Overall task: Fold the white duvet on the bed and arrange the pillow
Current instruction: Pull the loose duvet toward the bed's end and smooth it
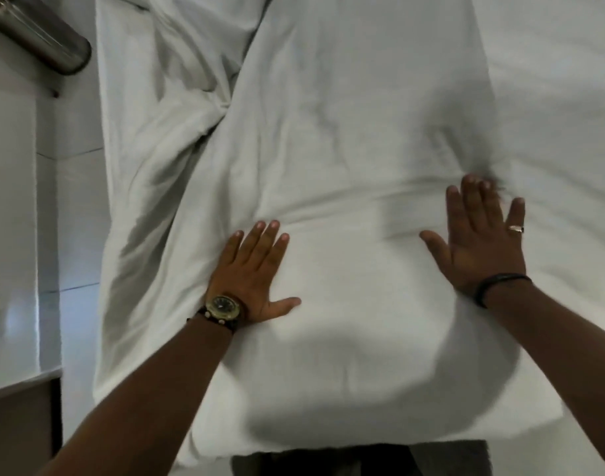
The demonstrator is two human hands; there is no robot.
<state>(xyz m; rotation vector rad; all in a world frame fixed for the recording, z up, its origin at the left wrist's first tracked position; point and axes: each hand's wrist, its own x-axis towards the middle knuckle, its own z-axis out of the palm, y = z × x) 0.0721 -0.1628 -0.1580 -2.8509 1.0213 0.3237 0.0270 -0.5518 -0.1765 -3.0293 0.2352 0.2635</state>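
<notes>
The white duvet lies as a long folded strip running away from me down the bed, its near end at the bed's front edge. My left hand, with a watch on the wrist, rests flat on the duvet's left side, fingers spread. Further forward on the right side, my right hand presses palm down, a ring on one finger; its fingertips are blurred. Neither hand grips the cloth. No pillow can be told apart in the white bedding.
A rumpled bunch of white bedding lies left of the strip. Bare white sheet shows on the right. A white bedside unit stands at the left, with a steel bottle at the upper left corner.
</notes>
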